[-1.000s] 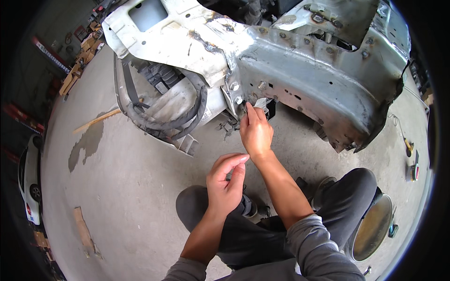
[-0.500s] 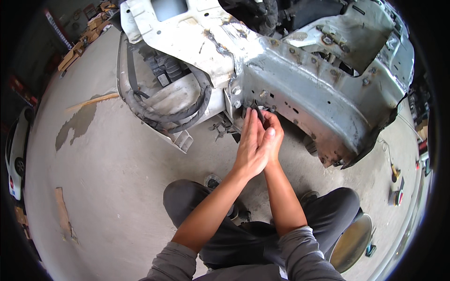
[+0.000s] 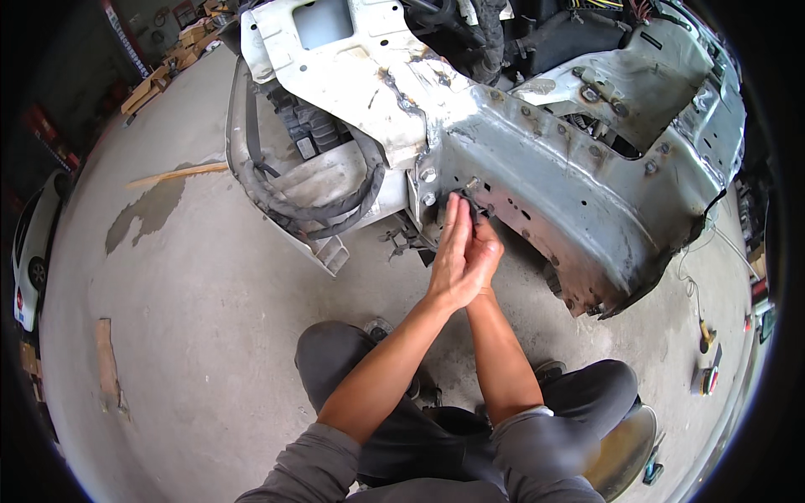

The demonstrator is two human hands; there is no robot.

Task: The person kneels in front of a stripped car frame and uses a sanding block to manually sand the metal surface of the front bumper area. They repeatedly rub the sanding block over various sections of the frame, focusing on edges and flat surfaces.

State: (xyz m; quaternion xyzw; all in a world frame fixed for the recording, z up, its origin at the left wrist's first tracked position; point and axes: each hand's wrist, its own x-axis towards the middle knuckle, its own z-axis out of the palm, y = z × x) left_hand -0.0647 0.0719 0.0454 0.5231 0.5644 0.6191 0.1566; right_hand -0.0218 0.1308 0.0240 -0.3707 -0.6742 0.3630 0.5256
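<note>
My left hand [image 3: 453, 267] reaches up to the grey metal rail [image 3: 553, 189] of a stripped car body, its straight fingers pressed together against a small dark part [image 3: 473, 211]. My right hand [image 3: 488, 253] is cupped behind it, its fingers mostly hidden and closed round the same part; what exactly that is, I cannot make out. Both hands meet just below a protruding stud [image 3: 472, 184] and to the right of two bolts [image 3: 429, 175] at a bracket joint. A white welded plate [image 3: 340, 50] lies above, and a dark hose bundle [image 3: 360, 197] curves to the left.
Concrete floor [image 3: 184, 318] surrounds me, with a wooden stick [image 3: 172, 175], a cardboard strip [image 3: 107, 356] and a yellow-handled tool [image 3: 704, 337]. A round metal seat [image 3: 620, 448] is by my right leg. A white car [image 3: 29, 277] and piled cardboard [image 3: 151, 84] stand at the left.
My left hand has risen from below and joined my right hand at the dark part beside the bolts. The view has shifted, so the car body now appears slightly further right.
</note>
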